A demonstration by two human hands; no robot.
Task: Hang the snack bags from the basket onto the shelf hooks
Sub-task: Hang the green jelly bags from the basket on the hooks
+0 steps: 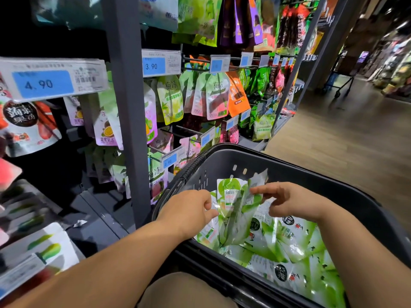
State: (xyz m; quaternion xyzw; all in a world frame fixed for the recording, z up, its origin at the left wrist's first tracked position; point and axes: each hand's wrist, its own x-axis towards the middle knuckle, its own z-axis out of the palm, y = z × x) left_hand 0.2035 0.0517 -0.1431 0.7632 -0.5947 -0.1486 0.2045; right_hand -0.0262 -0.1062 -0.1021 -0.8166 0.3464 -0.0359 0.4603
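A dark plastic basket (222, 156) sits in front of me with several green and white snack bags (289, 247) piled in it. My left hand (189, 207) grips the left edge of a small bunch of green bags (233, 210) lifted upright above the pile. My right hand (287, 201) pinches the top of one bag of that bunch with thumb and fingertips. The shelf hooks (235, 67) behind the basket carry hanging snack bags (216, 96) under blue price tags.
A grey upright post (129, 107) of the shelving stands just left of the basket. Lower hooks with price tags (170, 162) sit close to the basket's far left rim. Wooden aisle floor (344, 134) opens to the right, with a trolley (340, 78) further back.
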